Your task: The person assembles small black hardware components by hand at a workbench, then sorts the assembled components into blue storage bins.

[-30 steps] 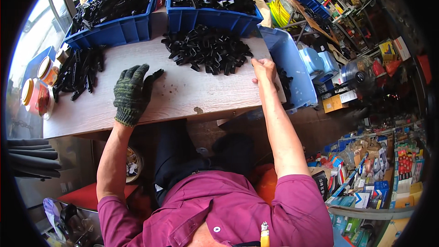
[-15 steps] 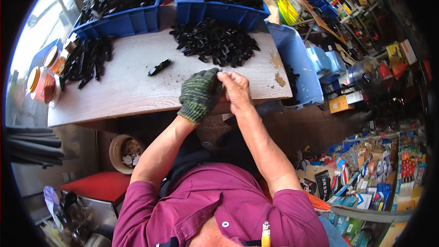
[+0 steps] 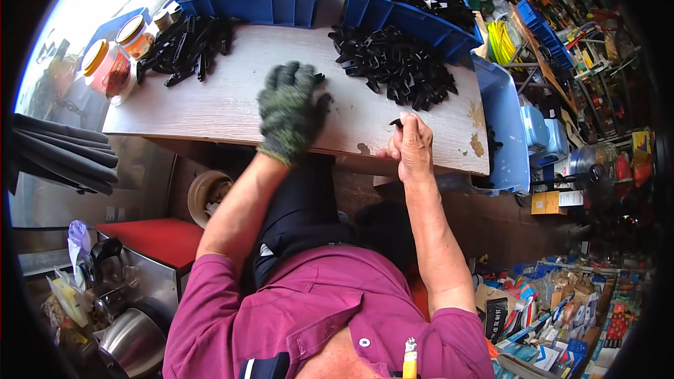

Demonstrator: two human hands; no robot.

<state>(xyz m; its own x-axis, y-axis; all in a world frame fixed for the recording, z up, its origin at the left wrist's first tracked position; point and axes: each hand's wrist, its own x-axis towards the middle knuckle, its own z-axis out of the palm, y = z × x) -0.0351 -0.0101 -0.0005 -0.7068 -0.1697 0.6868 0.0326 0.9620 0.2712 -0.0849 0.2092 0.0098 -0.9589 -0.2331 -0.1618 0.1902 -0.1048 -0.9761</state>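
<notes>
My left hand, in a dark green knitted glove, is held palm down over the table's front half. Its fingers reach forward and the thumb stands apart. A black plastic part lies on the table, showing at the glove's right edge; the glove may hide more of it. My bare right hand is at the front edge, pinching a small black plastic piece between thumb and fingertips. Beyond that hand spreads a pile of small black pieces. Longer black parts are heaped at the table's left.
Two blue crates full of black parts line the back of the pale wooden table. Jars with orange lids stand at the left end. A light blue bin adjoins the right end. A round waste bin sits below.
My hands have come apart. The gloved left hand has gone left to the lone black part; the right has moved right, now showing a small black piece. The view has shifted too.
</notes>
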